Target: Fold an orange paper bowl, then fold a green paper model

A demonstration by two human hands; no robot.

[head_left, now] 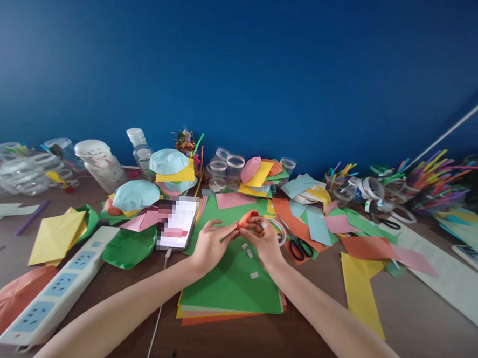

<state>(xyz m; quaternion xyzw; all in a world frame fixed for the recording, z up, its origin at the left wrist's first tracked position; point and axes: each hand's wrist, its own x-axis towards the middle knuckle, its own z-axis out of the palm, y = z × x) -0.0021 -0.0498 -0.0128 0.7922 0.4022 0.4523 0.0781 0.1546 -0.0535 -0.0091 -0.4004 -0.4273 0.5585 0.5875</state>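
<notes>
Between both hands is a small curled piece of orange paper, held above a stack of coloured sheets. My left hand pinches its left edge with the fingertips. On the other side my right hand grips it with thumb and fingers; a small white bit shows near those fingers. The top sheet is green paper, with several small white pieces lying on it. A roll of tape sits just beyond my right hand, partly hidden by it. Black scissors lie to its right.
A lit phone with a white cable stands left of the stack. A white power strip lies further left among folded paper shapes. Clear plastic cups line the back by the blue wall. Paper strips and colourful straws are on the right.
</notes>
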